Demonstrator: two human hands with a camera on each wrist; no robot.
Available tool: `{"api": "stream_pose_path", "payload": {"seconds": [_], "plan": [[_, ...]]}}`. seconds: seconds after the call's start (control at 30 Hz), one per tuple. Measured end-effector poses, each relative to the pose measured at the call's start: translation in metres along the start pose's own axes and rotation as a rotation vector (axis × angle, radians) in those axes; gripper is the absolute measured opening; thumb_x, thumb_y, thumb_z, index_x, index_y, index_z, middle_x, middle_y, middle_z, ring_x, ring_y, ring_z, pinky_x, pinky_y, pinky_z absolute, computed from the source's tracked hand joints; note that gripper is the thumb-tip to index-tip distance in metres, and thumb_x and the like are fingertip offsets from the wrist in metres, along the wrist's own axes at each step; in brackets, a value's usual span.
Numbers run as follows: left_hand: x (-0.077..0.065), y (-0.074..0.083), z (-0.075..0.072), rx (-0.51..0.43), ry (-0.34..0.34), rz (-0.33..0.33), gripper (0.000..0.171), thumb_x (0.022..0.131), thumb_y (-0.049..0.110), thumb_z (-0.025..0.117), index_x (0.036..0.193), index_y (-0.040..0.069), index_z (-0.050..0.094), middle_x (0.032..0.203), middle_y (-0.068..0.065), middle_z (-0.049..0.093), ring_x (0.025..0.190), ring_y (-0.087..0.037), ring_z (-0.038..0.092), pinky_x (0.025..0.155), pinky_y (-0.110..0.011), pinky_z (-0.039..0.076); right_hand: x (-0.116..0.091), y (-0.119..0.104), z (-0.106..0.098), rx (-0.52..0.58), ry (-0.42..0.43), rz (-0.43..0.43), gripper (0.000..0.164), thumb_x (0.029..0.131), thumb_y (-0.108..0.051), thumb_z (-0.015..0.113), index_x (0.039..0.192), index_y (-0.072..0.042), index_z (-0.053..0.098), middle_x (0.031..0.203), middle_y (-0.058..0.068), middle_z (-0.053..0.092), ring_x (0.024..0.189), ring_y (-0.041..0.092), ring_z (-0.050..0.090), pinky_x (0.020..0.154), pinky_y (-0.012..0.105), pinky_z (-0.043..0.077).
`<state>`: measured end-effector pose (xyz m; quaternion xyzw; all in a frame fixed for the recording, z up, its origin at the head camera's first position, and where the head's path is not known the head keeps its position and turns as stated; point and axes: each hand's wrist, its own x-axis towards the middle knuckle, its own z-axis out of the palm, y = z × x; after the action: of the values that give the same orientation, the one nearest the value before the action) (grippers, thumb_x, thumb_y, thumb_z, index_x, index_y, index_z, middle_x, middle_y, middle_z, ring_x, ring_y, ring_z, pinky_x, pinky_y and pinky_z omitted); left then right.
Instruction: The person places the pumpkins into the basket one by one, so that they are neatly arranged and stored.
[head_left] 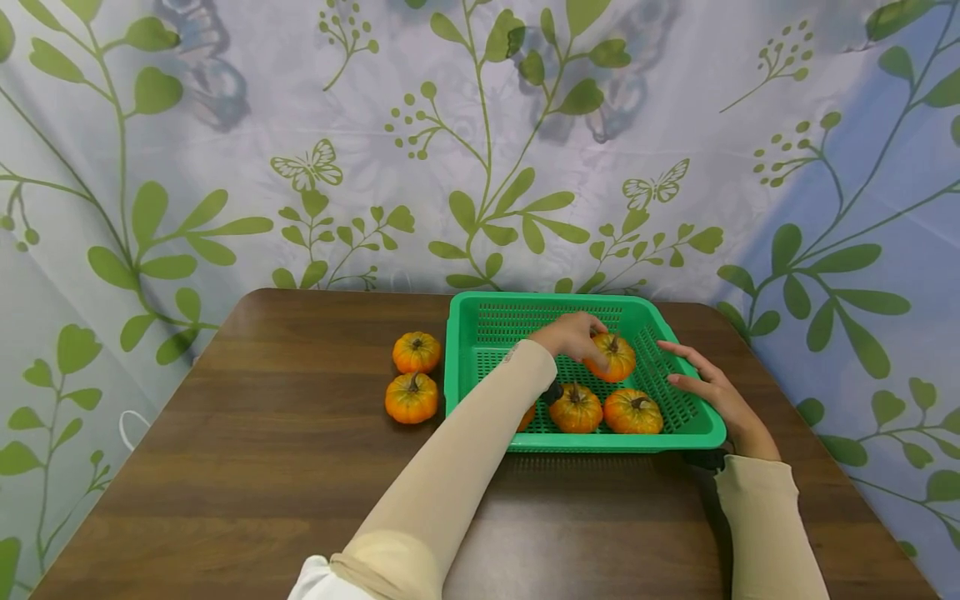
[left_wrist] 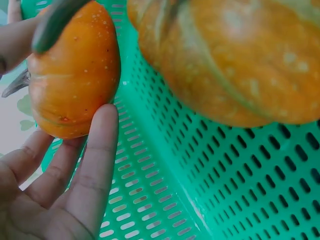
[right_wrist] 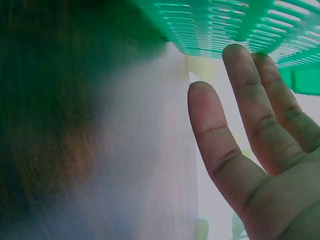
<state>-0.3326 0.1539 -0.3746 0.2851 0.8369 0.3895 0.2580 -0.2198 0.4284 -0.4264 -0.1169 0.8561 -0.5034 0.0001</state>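
Inside a green plastic basket (head_left: pixel 546 445), my left hand (head_left: pixel 572 335) grips a small orange pumpkin (head_left: pixel 617 360) between thumb and fingers. The left wrist view shows that pumpkin (left_wrist: pixel 80 80) tilted sideways, its stem pointing left, with the fingertips along its lower side. Two more pumpkins, one (head_left: pixel 576 410) in the middle and one (head_left: pixel 634 412) to its right, sit along the basket's near side. A third pumpkin (head_left: pixel 527 418) is mostly hidden behind my left forearm. My right hand (head_left: pixel 723 400) is at the basket's right rim, fingers extended and spread against its slotted outer wall (right_wrist: pixel 235 20).
Left of the basket, two pumpkins lie on the brown wooden table (head_left: pixel 300 450), one (head_left: pixel 417 352) behind the other (head_left: pixel 412 397). A leaf-patterned curtain (head_left: pixel 420 167) hangs right behind the table's far edge. A thin white cord (head_left: pixel 126 429) shows at the table's left side.
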Motion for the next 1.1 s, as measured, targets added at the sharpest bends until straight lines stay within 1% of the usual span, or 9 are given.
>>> {"api": "stream_pose_path", "payload": {"seconds": [0.1, 0.13, 0.2, 0.33, 0.43, 0.67, 0.83, 1.0, 1.1], "plan": [[0.001, 0.001, 0.003, 0.043, 0.001, -0.016, 0.071, 0.095, 0.019, 0.085, 0.159, 0.011, 0.055, 0.159, -0.012, 0.054, 0.098, -0.021, 0.07, 0.088, -0.033, 0.06, 0.0, 0.0, 0.0, -0.005, 0.003, 0.0, 0.059, 0.113, -0.016, 0.055, 0.169, -0.017, 0.039, 0.175, 0.028, 0.017, 0.153, 0.028, 0.028, 0.095, 0.016, 0.041], [0.002, 0.001, 0.004, 0.056, 0.0, -0.02, 0.071, 0.095, 0.019, 0.085, 0.159, 0.011, 0.055, 0.159, -0.012, 0.054, 0.098, -0.02, 0.07, 0.087, -0.032, 0.06, 0.0, 0.0, 0.0, -0.006, 0.004, 0.002, 0.059, 0.112, -0.016, 0.055, 0.169, -0.017, 0.039, 0.175, 0.028, 0.017, 0.153, 0.03, 0.028, 0.095, 0.016, 0.041], [0.004, 0.001, 0.006, 0.075, -0.005, -0.023, 0.071, 0.095, 0.02, 0.085, 0.159, 0.011, 0.055, 0.16, -0.011, 0.053, 0.098, -0.02, 0.07, 0.086, -0.03, 0.06, 0.0, 0.0, 0.0, -0.007, 0.004, 0.001, 0.059, 0.112, -0.016, 0.055, 0.169, -0.017, 0.039, 0.175, 0.028, 0.017, 0.152, 0.027, 0.03, 0.095, 0.016, 0.04], [0.007, 0.0, 0.008, 0.105, -0.018, -0.021, 0.072, 0.095, 0.02, 0.085, 0.16, 0.012, 0.054, 0.161, -0.01, 0.053, 0.099, -0.02, 0.071, 0.087, -0.031, 0.06, -0.001, 0.0, 0.0, 0.011, 0.005, 0.004, 0.058, 0.112, -0.014, 0.054, 0.169, -0.018, 0.04, 0.174, 0.03, 0.017, 0.136, 0.007, 0.04, 0.093, 0.015, 0.046], [0.01, 0.001, 0.01, 0.113, -0.027, -0.037, 0.073, 0.096, 0.021, 0.086, 0.161, 0.012, 0.053, 0.163, -0.009, 0.052, 0.097, -0.02, 0.072, 0.085, -0.031, 0.06, -0.001, 0.001, 0.0, 0.021, 0.006, 0.006, 0.059, 0.112, -0.013, 0.053, 0.169, -0.02, 0.04, 0.172, 0.032, 0.017, 0.126, 0.0, 0.045, 0.09, 0.016, 0.049], [0.006, 0.004, 0.011, 0.136, -0.012, -0.062, 0.075, 0.096, 0.022, 0.086, 0.162, 0.01, 0.051, 0.162, -0.012, 0.053, 0.101, -0.023, 0.073, 0.083, -0.029, 0.06, 0.0, -0.003, 0.0, 0.066, -0.004, 0.023, 0.058, 0.113, -0.016, 0.053, 0.169, -0.02, 0.039, 0.17, 0.032, 0.017, 0.114, 0.001, 0.058, 0.087, 0.022, 0.057], [0.01, 0.004, 0.013, 0.135, -0.027, -0.073, 0.075, 0.096, 0.022, 0.086, 0.162, 0.011, 0.051, 0.162, -0.012, 0.053, 0.102, -0.021, 0.074, 0.08, -0.026, 0.059, 0.001, -0.002, 0.0, 0.094, -0.009, 0.032, 0.057, 0.113, -0.015, 0.053, 0.168, -0.024, 0.041, 0.17, 0.031, 0.016, 0.112, 0.002, 0.06, 0.086, 0.022, 0.057], [0.014, 0.003, 0.015, 0.106, -0.08, -0.093, 0.077, 0.097, 0.02, 0.085, 0.164, 0.013, 0.048, 0.166, -0.01, 0.047, 0.105, -0.021, 0.073, 0.081, -0.027, 0.06, 0.002, -0.001, 0.0, 0.108, -0.007, 0.025, 0.057, 0.113, -0.012, 0.053, 0.167, -0.027, 0.043, 0.169, 0.031, 0.017, 0.111, 0.002, 0.061, 0.085, 0.023, 0.058], [0.014, 0.002, 0.015, 0.079, -0.138, -0.119, 0.083, 0.097, 0.017, 0.085, 0.168, 0.014, 0.043, 0.171, -0.005, 0.041, 0.118, -0.022, 0.07, 0.088, -0.028, 0.059, 0.001, -0.001, 0.001, 0.092, -0.001, 0.028, 0.058, 0.112, -0.013, 0.053, 0.168, -0.024, 0.042, 0.17, 0.03, 0.017, 0.113, 0.001, 0.059, 0.085, 0.022, 0.057]]}}
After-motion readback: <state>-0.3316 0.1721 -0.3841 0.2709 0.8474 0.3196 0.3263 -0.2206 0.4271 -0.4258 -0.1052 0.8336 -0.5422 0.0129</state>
